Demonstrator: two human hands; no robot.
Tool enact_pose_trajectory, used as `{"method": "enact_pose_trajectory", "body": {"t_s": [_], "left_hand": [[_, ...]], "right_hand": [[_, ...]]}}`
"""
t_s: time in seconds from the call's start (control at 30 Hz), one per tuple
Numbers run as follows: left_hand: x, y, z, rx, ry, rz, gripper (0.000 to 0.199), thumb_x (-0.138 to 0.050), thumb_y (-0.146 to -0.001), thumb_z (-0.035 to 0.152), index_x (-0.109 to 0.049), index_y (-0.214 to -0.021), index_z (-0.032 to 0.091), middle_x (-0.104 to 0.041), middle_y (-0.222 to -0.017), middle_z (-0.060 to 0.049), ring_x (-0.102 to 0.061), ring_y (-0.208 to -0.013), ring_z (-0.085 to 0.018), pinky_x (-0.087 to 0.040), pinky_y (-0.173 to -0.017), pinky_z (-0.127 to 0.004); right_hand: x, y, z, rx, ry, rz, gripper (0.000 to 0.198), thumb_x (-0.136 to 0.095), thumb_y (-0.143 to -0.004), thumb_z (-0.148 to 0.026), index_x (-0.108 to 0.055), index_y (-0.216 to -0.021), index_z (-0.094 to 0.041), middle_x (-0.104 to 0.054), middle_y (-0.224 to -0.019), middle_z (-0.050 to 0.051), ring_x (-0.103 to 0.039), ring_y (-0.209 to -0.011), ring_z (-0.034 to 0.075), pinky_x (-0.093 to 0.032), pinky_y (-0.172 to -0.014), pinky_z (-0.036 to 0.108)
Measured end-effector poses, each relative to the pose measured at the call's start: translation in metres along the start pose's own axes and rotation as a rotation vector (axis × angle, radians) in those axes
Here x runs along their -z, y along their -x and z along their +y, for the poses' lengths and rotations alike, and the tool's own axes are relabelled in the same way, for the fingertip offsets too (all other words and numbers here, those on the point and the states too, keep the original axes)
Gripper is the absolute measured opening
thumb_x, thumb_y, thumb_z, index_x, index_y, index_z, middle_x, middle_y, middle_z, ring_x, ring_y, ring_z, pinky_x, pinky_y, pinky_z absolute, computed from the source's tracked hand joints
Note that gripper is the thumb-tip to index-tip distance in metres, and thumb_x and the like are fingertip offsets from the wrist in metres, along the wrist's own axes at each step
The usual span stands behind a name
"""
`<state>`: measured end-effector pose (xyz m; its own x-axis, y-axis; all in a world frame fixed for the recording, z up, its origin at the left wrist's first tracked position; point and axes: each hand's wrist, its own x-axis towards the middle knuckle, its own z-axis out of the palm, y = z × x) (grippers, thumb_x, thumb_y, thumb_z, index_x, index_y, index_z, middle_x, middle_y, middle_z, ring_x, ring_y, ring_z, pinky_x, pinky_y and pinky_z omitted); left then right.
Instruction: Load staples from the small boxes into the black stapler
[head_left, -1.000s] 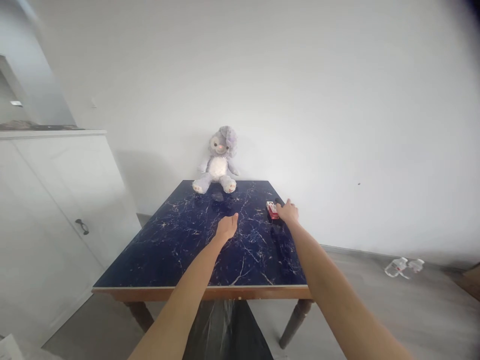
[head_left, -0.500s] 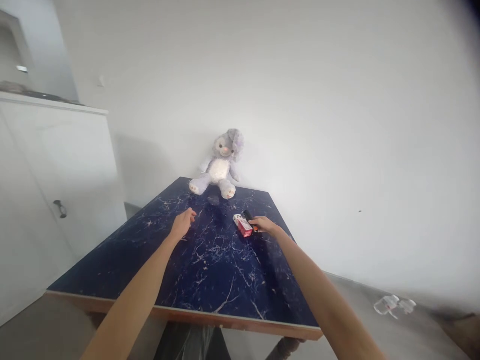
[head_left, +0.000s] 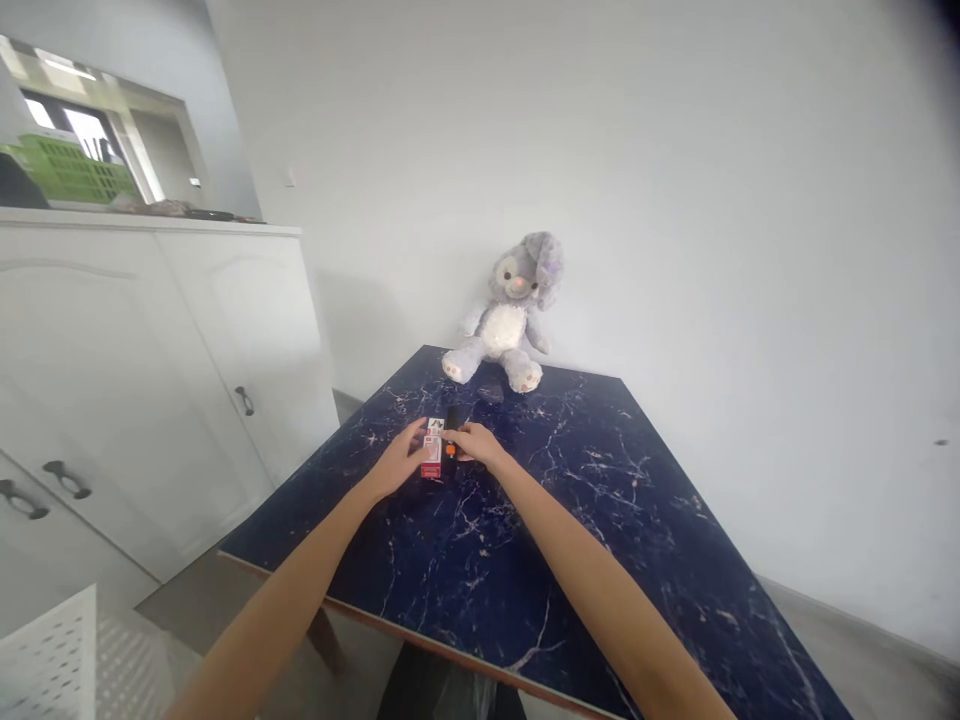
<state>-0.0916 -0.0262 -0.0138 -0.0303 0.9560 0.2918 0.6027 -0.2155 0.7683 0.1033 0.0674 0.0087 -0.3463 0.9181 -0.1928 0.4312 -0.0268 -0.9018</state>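
Observation:
A small red and white box (head_left: pixel 431 462) lies on the blue marbled table (head_left: pixel 480 560). My left hand (head_left: pixel 401 460) is at its left side, with the thumb and fingers against it. Right beside the box is a slim black object with an orange patch (head_left: pixel 451 449); its exact kind is too small to make out. My right hand (head_left: pixel 478 443) grips this black object from the right, its thumb across the top.
A grey plush rabbit (head_left: pixel 506 330) sits at the table's far edge against the wall. White cabinets (head_left: pixel 172 380) stand to the left, with a green basket (head_left: pixel 71 170) above them. A white perforated container (head_left: pixel 52 655) is at lower left.
My right hand has moved left across the table with the black object, and the box has shifted left too. My left hand has come to the box. The view has turned left.

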Motion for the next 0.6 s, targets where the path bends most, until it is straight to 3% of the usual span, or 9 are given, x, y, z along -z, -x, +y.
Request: {"method": "enact_pose_trajectory", "body": {"t_s": [0.1, 0.2, 0.33, 0.4, 0.5, 0.6], "left_hand": [[0.009, 0.012, -0.003, -0.079, -0.223, -0.105, 0.096, -0.074, -0.074, 0.053, -0.031, -0.156, 0.024, -0.045, -0.153, -0.013, -0.044, -0.138, -0.035, -0.033, -0.114, -0.046], [0.022, 0.000, -0.011, -0.028, -0.299, -0.108, 0.095, -0.076, -0.074, 0.050, -0.034, -0.155, 0.023, -0.051, -0.149, -0.013, -0.044, -0.137, -0.037, -0.034, -0.112, -0.048], [0.039, -0.040, -0.014, -0.069, -0.258, -0.235, 0.094, -0.079, -0.070, 0.042, -0.038, -0.153, 0.023, -0.061, -0.139, -0.011, -0.054, -0.127, -0.035, -0.040, -0.108, -0.045], [0.043, -0.057, -0.012, -0.113, -0.197, -0.340, 0.094, -0.080, -0.070, 0.038, -0.039, -0.152, 0.023, -0.064, -0.135, -0.009, -0.060, -0.121, -0.032, -0.042, -0.107, -0.042], [0.042, -0.069, -0.012, -0.145, -0.136, -0.400, 0.096, -0.079, -0.070, 0.035, -0.035, -0.154, 0.021, -0.059, -0.141, -0.008, -0.057, -0.126, -0.031, -0.042, -0.108, -0.039], [0.038, -0.065, -0.017, -0.137, -0.156, -0.338, 0.095, -0.077, -0.074, 0.037, -0.033, -0.156, 0.019, -0.053, -0.148, -0.011, -0.052, -0.132, -0.034, -0.042, -0.109, -0.042]], "right_hand": [[-0.012, -0.002, 0.001, 0.039, 0.011, -0.005, 0.039, -0.078, -0.074, -0.051, -0.064, -0.084, -0.016, -0.073, -0.083, 0.005, -0.069, -0.064, 0.014, -0.057, -0.054, 0.020], [-0.018, -0.009, 0.001, 0.081, 0.017, 0.007, 0.038, -0.069, -0.082, -0.054, -0.065, -0.087, -0.017, -0.073, -0.087, 0.006, -0.069, -0.063, 0.015, -0.057, -0.053, 0.022], [-0.012, -0.027, 0.003, 0.170, -0.004, 0.106, 0.033, -0.055, -0.093, -0.035, -0.058, -0.123, -0.020, -0.069, -0.121, 0.009, -0.072, -0.075, 0.017, -0.059, -0.060, 0.025], [-0.006, -0.036, 0.008, 0.217, -0.025, 0.133, 0.050, -0.056, -0.089, -0.020, -0.048, -0.138, -0.026, -0.062, -0.135, 0.006, -0.071, -0.090, 0.017, -0.059, -0.069, 0.025], [0.000, -0.044, 0.018, 0.343, 0.035, 0.095, 0.064, -0.059, -0.081, -0.011, -0.045, -0.141, -0.028, -0.067, -0.129, 0.002, -0.067, -0.109, 0.018, -0.055, -0.089, 0.027], [0.001, -0.042, 0.024, 0.454, 0.127, 0.080, 0.065, -0.067, -0.074, -0.014, -0.051, -0.136, -0.024, -0.072, -0.112, 0.002, -0.066, -0.106, 0.018, -0.049, -0.098, 0.029]]}}
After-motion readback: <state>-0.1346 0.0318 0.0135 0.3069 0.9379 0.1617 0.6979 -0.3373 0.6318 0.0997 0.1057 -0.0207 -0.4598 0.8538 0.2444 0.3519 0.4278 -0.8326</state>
